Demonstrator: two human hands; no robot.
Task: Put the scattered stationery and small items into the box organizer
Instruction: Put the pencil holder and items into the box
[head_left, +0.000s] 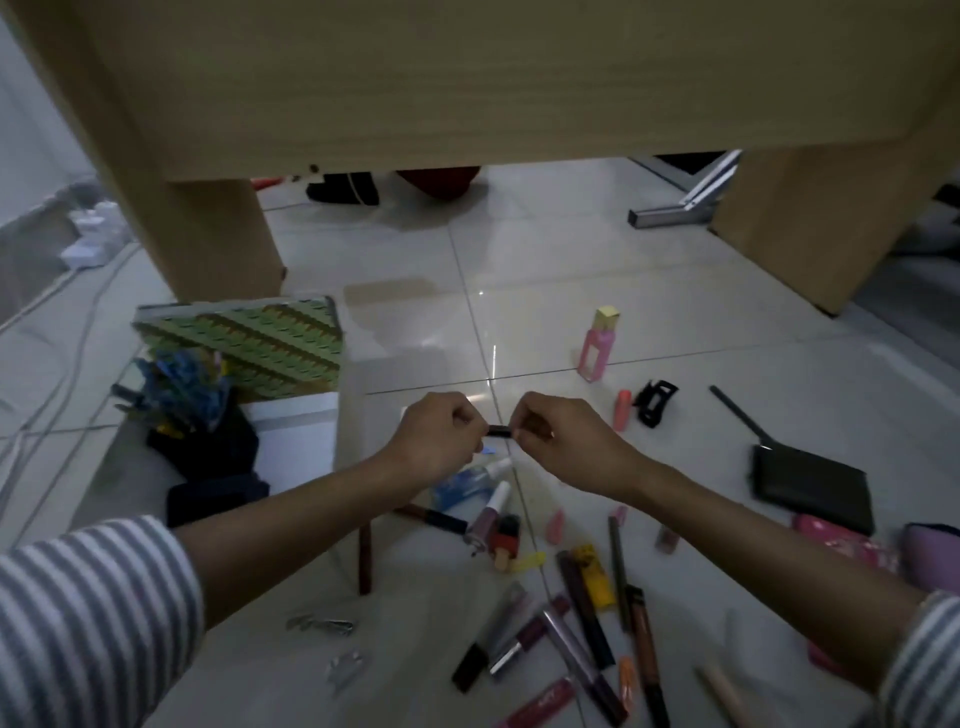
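Two hands meet above the floor in the head view, each pinching one end of a small dark tube (500, 430). The left hand (441, 436) has its fingers curled tight on the tube's left end, and the right hand (556, 441) has its fingertips clamped on the right end, so only a short middle part of the tube shows between them. It is held level in the air, just right of the box organizer (296, 431).

The organizer sits on the floor to the left, its green patterned lid (249, 348) standing up behind it. A cluster of blue clips (182, 389) fills its left part; what the dark shapes beside them are, I cannot tell.

Glossy white floor tiles (519, 322) carry the rest — a pink bottle (597, 348) with a yellow cap standing upright, a black claw clip (657, 402), a black wallet (815, 486), a nail polish bottle (488, 514) and a yellow tube (595, 577) lying among many scattered cosmetic sticks near the forearms. A pale wooden table (467, 78) spans the top of the view, and cables (52, 312) trail along the left — the light is dim.
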